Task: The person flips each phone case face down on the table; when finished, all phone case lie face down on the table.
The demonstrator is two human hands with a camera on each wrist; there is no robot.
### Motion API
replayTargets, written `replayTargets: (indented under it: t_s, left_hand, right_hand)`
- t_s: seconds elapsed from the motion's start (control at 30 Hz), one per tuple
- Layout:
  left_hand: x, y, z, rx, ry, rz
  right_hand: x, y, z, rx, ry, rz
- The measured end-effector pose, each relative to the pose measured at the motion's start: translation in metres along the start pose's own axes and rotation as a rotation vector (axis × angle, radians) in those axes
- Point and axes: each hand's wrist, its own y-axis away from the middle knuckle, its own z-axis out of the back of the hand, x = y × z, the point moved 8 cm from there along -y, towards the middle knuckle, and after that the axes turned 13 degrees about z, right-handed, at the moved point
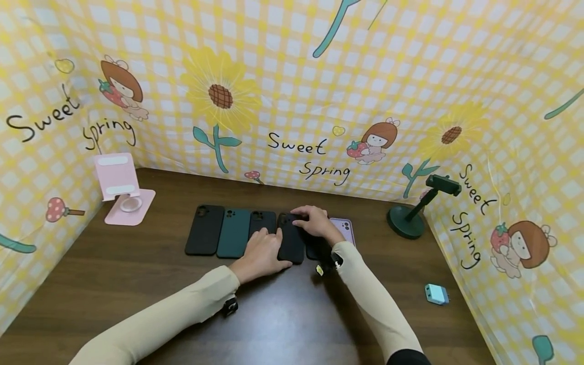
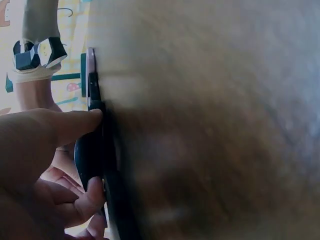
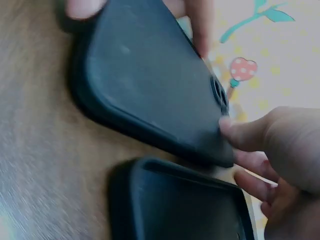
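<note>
The biggest thing from where I stand is the yellow-checked cloth [image 1: 283, 101], walling in the back and both sides of the brown worktop [image 1: 159, 294]. Across the middle of the worktop runs a row of phone cases, six by my count: a black case [image 1: 205, 230] at the left end, a teal case [image 1: 234, 235], a dark case [image 1: 263, 218], the gripped case [image 1: 290, 248], another dark case [image 1: 312, 252] and a lavender case [image 1: 347, 229]. They sit so close that any sideways drift of the gripped case could shove its neighbours out of line, and the raised rim beside it on the right could catch its edge. If one hand eases off too soon, it could swing or slip down.

A pink stand [image 1: 116, 175] and a smaller green stand [image 1: 406, 223] are well apart from this work.

The left hand [image 1: 262, 256] holds the gripped case's near-left corner between thumb and index finger; the right hand [image 1: 316, 223] pinches its far-right corner. So it lies between the two; whether its underside touches the worktop I can't tell.

Smallest, a pale blue plug [image 1: 436, 294] lies off to the right.
</note>
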Motion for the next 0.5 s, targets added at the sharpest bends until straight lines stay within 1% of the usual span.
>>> replayTargets:
  t_s: [0.1,0.2,0.27,0.33,0.4,0.47,0.5]
  left_hand:
    - [0.002,-0.002,-0.005,0.032,-0.031,-0.003]
    - [0.004,-0.004,-0.007,0.056,-0.042,-0.002]
    - [0.007,-0.005,-0.005,0.067,-0.05,0.006]
    - [0.009,-0.006,-0.004,0.073,-0.062,0.018]
    - [0.011,-0.007,-0.002,0.071,-0.085,0.026]
    - [0.008,-0.007,-0.001,0.064,-0.077,0.014]
    - [0.005,-0.006,0.0,0.054,-0.064,-0.001]
  right_hand:
    - [0.002,-0.002,-0.007,-0.009,0.071,0.0]
    - [0.007,-0.003,-0.01,-0.023,0.086,0.008]
    - [0.01,-0.003,-0.007,-0.035,0.089,0.028]
    - [0.008,0.0,0.001,-0.059,0.101,0.049]
    - [0.001,0.006,0.016,-0.087,0.121,0.04]
    - [-0.015,0.018,0.034,-0.114,0.154,-0.018]
    - [-0.025,0.024,0.043,-0.122,0.159,-0.061]
